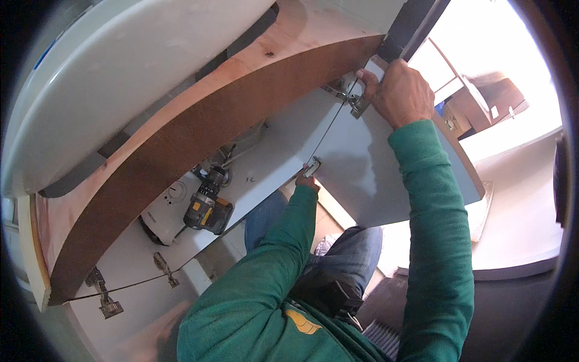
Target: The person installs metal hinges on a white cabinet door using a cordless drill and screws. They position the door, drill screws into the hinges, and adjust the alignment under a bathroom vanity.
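Note:
A pale grey cabinet door with a curved outer edge stands swung out at the right of the cabinet. My right hand is closed over its upper edge, the thumb reaching toward the upper metal hinge. Lower down, my left hand is at the door's inner edge, its fingers bent round the lower hinge and partly hidden. A thin dark gap runs between door and cabinet side from one hinge to the other.
A cordless drill lies inside the cabinet beside a white rounded appliance. Above curves a brown wooden front panel under a white basin. At the lower left, another door hangs on two hinges. Cardboard boxes stand far right.

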Demonstrator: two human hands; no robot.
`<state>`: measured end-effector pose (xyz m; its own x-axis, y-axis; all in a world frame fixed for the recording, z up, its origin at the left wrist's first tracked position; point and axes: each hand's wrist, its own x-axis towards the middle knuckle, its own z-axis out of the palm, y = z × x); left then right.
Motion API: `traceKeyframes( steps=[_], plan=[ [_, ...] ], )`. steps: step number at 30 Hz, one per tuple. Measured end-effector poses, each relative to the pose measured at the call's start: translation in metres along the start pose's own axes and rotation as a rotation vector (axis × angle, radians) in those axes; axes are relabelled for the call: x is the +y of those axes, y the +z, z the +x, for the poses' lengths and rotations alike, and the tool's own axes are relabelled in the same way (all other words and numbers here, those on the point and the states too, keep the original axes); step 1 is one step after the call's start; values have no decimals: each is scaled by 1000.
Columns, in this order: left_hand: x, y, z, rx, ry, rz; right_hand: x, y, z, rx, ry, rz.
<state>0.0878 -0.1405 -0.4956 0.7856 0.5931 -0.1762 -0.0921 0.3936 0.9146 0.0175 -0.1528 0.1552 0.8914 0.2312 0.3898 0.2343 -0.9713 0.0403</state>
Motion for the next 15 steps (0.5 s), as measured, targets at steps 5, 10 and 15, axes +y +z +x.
traceKeyframes(
  steps=[5, 10, 15],
  plan=[
    [23, -39, 22, 29, -86, -267, -20, -12, 0, -32, -55, 41],
    [78, 13, -30, 171, -448, -613, 7, 10, 3, -3, -17, -35],
    [97, -22, -6, 227, -683, -712, -12, -2, 1, -24, -98, 20]
  ],
)
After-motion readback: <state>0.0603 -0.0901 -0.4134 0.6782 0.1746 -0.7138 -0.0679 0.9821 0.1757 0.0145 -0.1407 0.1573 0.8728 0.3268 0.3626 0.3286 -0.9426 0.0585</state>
